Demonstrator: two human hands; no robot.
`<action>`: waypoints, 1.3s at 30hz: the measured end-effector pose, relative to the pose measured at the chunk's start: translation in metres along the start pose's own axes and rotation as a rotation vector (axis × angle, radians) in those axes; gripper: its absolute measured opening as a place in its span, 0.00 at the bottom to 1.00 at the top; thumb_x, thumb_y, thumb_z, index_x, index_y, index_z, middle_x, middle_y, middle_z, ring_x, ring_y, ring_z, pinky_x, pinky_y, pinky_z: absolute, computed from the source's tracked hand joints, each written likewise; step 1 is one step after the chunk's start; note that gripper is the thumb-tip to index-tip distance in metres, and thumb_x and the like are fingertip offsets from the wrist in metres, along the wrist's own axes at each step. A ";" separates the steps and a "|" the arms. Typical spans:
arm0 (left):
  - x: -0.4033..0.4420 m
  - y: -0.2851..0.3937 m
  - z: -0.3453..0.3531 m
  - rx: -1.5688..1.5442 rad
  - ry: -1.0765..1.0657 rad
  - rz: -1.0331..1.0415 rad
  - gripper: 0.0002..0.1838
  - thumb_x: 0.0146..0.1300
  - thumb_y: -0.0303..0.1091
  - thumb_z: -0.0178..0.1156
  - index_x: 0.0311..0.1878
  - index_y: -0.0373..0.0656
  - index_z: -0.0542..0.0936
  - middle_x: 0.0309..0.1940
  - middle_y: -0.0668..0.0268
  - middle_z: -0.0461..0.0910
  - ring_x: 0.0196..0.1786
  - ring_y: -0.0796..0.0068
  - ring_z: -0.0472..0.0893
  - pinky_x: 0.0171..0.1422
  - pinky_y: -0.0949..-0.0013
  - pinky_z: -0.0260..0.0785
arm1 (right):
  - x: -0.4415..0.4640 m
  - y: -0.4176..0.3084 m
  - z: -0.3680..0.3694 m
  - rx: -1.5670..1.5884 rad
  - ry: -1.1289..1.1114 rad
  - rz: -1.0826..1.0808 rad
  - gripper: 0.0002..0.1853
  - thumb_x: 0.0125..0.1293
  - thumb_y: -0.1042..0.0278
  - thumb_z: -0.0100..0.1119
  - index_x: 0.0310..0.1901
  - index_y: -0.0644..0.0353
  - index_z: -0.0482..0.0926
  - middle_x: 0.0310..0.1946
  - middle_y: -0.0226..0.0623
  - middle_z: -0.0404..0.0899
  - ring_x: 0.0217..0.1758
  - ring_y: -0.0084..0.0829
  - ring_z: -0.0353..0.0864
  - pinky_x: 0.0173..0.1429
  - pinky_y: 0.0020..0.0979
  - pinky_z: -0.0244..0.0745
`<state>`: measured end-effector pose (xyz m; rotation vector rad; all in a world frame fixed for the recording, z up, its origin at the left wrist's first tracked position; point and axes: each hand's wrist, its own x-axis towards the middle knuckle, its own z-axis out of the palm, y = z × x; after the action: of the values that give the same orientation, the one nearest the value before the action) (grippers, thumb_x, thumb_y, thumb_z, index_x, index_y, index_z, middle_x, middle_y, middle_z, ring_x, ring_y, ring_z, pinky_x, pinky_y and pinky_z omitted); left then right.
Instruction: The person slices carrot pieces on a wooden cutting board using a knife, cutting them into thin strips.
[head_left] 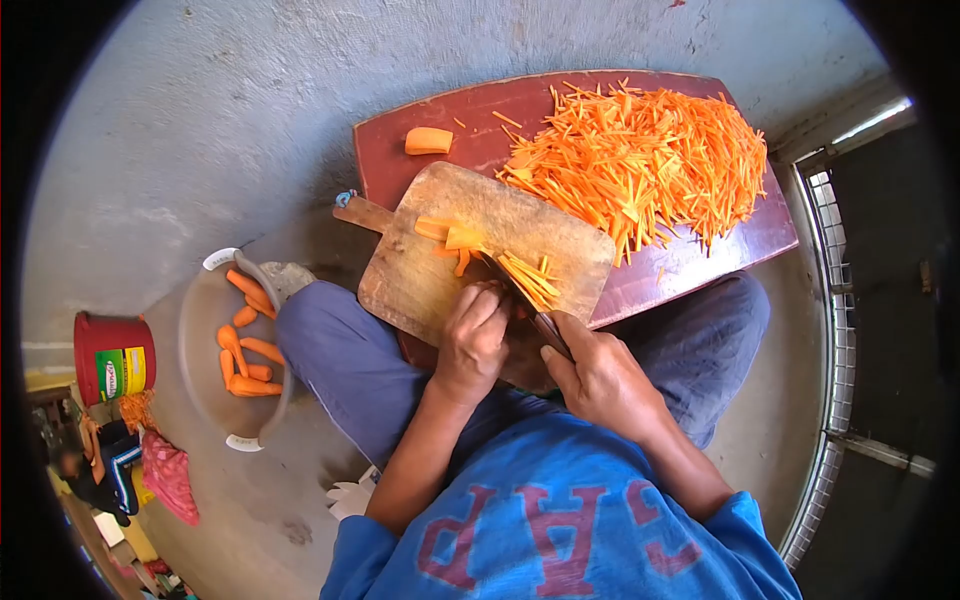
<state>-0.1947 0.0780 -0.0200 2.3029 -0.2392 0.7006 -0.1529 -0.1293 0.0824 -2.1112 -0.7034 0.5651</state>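
My right hand [605, 383] is wrapped round the handle of a knife [527, 302], whose blade points up and left over the wooden cutting board [400, 262]. Close to the blade, at the board's lower edge, my left hand [474, 340] has its fingers curled together; what they hold, if anything, is hidden. Cut carrot sticks [530, 283] lie to the right of the blade on the board. Flat carrot slices [450, 232] lie above my left hand. A thick carrot piece [429, 141] rests on the red table [385, 170] beyond the board.
A large heap of carrot strips [645, 160] covers the table's right side. On the floor at left stands a basin [200, 345] with several peeled carrots [250, 288], beside a red bucket [112, 345]. Another person [105, 460] is at far left. A metal grille [838, 290] stands at right.
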 end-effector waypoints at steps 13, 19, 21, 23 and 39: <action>0.001 0.001 0.000 0.007 -0.003 -0.020 0.19 0.57 0.14 0.60 0.51 0.29 0.89 0.50 0.49 0.87 0.57 0.44 0.85 0.65 0.49 0.83 | -0.013 -0.006 -0.009 0.044 0.001 0.054 0.13 0.81 0.72 0.66 0.58 0.68 0.76 0.37 0.73 0.84 0.46 0.77 0.85 0.45 0.66 0.77; -0.002 0.000 0.005 0.026 0.029 -0.020 0.17 0.57 0.14 0.60 0.49 0.28 0.89 0.51 0.48 0.87 0.57 0.44 0.85 0.65 0.49 0.83 | -0.017 -0.002 -0.002 0.051 -0.010 0.064 0.13 0.81 0.71 0.66 0.57 0.68 0.76 0.37 0.72 0.84 0.45 0.77 0.86 0.44 0.66 0.78; -0.001 0.001 0.002 0.022 0.020 -0.005 0.17 0.57 0.14 0.61 0.50 0.28 0.89 0.52 0.48 0.87 0.57 0.43 0.85 0.65 0.49 0.83 | -0.013 -0.001 -0.003 0.024 0.005 0.034 0.13 0.81 0.71 0.66 0.57 0.68 0.76 0.37 0.72 0.84 0.45 0.77 0.85 0.44 0.66 0.77; -0.002 -0.001 0.001 0.006 0.013 -0.010 0.16 0.57 0.14 0.61 0.49 0.28 0.89 0.52 0.48 0.87 0.57 0.44 0.85 0.65 0.49 0.83 | -0.015 -0.005 -0.006 0.025 0.009 0.023 0.13 0.81 0.71 0.66 0.57 0.68 0.76 0.36 0.72 0.84 0.45 0.77 0.86 0.44 0.66 0.77; 0.003 -0.002 0.000 0.006 0.127 -0.075 0.10 0.65 0.14 0.71 0.48 0.31 0.90 0.50 0.51 0.89 0.55 0.45 0.87 0.64 0.50 0.83 | -0.025 0.010 -0.029 0.077 0.022 0.030 0.17 0.82 0.69 0.67 0.65 0.69 0.83 0.36 0.60 0.84 0.38 0.58 0.87 0.48 0.50 0.82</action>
<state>-0.1915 0.0798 -0.0191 2.2505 -0.0922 0.8063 -0.1508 -0.1674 0.0943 -2.0560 -0.6284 0.5758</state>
